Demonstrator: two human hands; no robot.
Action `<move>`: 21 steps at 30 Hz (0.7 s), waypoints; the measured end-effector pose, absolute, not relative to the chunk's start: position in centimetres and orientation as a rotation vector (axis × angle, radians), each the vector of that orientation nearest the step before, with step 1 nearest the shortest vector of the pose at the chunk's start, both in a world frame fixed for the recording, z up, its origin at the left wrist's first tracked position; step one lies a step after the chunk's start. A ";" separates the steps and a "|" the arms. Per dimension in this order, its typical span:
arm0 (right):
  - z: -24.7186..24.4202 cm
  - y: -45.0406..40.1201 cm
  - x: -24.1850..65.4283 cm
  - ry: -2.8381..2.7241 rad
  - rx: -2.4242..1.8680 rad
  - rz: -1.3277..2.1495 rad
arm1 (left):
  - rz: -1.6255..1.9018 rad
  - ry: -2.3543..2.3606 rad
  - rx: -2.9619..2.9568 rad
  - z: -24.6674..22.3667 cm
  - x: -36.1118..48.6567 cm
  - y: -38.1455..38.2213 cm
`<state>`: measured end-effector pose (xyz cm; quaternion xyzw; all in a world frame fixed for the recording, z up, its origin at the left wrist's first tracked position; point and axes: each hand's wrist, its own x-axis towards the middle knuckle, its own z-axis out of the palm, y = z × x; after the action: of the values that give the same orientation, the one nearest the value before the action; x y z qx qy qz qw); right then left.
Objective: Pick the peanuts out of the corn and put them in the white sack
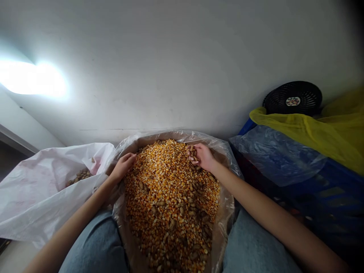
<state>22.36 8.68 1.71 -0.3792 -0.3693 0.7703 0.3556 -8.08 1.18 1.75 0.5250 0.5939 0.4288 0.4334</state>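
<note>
Two hands in action: the left hand [122, 167], fingers pressed together, rests against golden dried corn kernels [170, 204]; the right hand [202, 157], fingers curled, pinches a brown, ridged peanut pod [193, 151].

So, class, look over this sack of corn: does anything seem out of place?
Yes: peanuts in the shell are scattered through the corn kernels, which looks odd in a heap of grain. More peanuts lie apart in the white bag, and the right hand is among the kernels beside a few.

From here, a blue plastic crate [332, 189] carries a crumpled translucent bag [273, 155], a yellow plastic sheet [307, 131] draped beside it.
</note>
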 end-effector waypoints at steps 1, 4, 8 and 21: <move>1.9 8.7 22.4 -0.919 -0.977 1.983 | 0.967 1.580 1.522 1.6 -8.2 1.1; 1.9 8.4 22.1 -0.925 -1.018 1.984 | 0.589 1.700 1.972 1.1 -9.0 0.9; 1.2 8.1 21.3 -1.059 -1.123 1.948 | 0.283 1.722 2.068 0.6 -9.9 0.6; 0.8 8.8 22.2 -0.689 -1.141 1.997 | 1.144 1.034 0.872 3.0 -9.3 -0.7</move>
<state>22.25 8.84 0.79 -0.4432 -0.2676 0.7752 0.3620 -9.34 -0.68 3.00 0.3812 0.4522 0.5002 0.6325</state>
